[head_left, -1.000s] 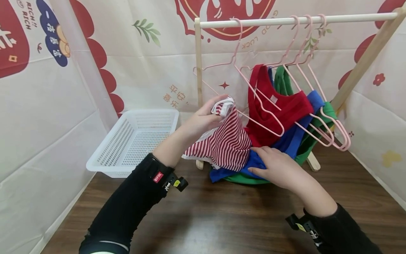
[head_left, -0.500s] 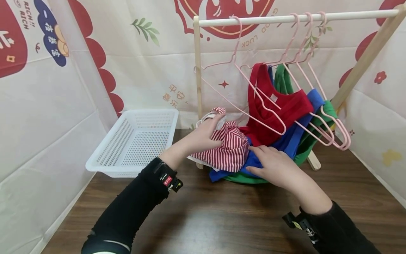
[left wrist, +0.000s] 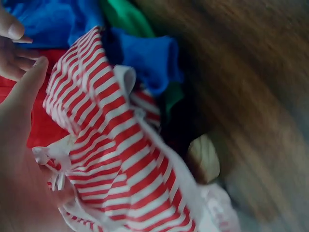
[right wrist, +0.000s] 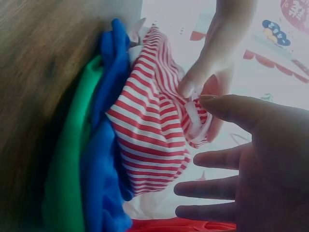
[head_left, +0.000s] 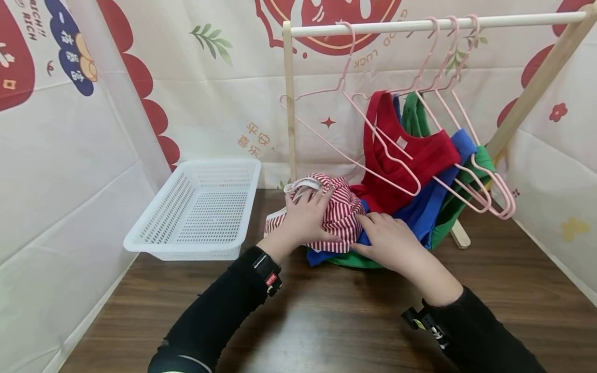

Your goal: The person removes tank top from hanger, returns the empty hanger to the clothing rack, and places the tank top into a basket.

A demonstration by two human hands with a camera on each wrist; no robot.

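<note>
A crumpled red-and-white striped top [head_left: 344, 212] with white trim lies heaped at the left foot of the clothes rack. My left hand [head_left: 304, 217] rests over its left part, fingers spread across the cloth and thumb apart. At the heap's right side, my right hand [head_left: 392, 241] reaches in with straight fingers, its fingertips right at the striped cloth. The right wrist view shows those fingers extended, and the striped top [right wrist: 149, 140] bunched against blue cloth [right wrist: 104, 164]. A red tank top [head_left: 401, 150] hangs from a pink hanger just behind, its hem reaching the heap.
An empty pink hanger [head_left: 347, 98] hangs at the left of the rack's white rail [head_left: 382, 27]. Blue and green garments [head_left: 482, 155] hang behind the red one, lower ends on the wooden table [head_left: 298, 321]. A white plastic basket [head_left: 182, 248] stands at left.
My left hand has lowered the striped top from its raised trim onto the heap and now lies on it with spread fingers. My right hand has shifted slightly left.
</note>
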